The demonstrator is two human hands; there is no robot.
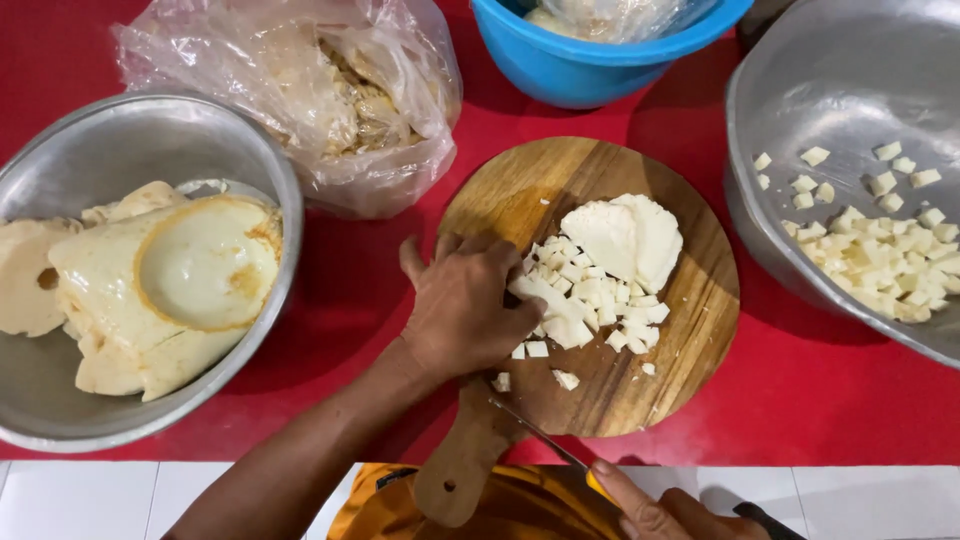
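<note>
Pile of small white cubes (590, 300) sits near the middle of a round wooden cutting board (690, 330), with two larger uncut white pieces (625, 237) touching the pile on its far side. A few loose cubes lie apart from the pile, toward the board's handle (462, 470), which points at the person.

Left hand (465, 305) rests palm down on the near-left edge of the pile, fingers curled and pressed against the cut pieces; it cups them rather than grips any single one.

Right hand (655, 512) is at the bottom edge of view, only partly visible. Fingers are closed around the yellow end of a knife (540, 435); the thin blade slants up and left over the board's near edge, tip close to the loose cubes and just below the left wrist.

Board lies on a red table top (820, 390). To the right, a large metal bowl (800, 90) holds many more white cubes. To the left, a second metal bowl (130, 130) holds big pale, hollowed chunks. Behind the board: a clear plastic bag (300, 90) with pale contents, and a blue plastic bowl (580, 65) lined with plastic. White tiled ledge runs along the near edge of the table.
</note>
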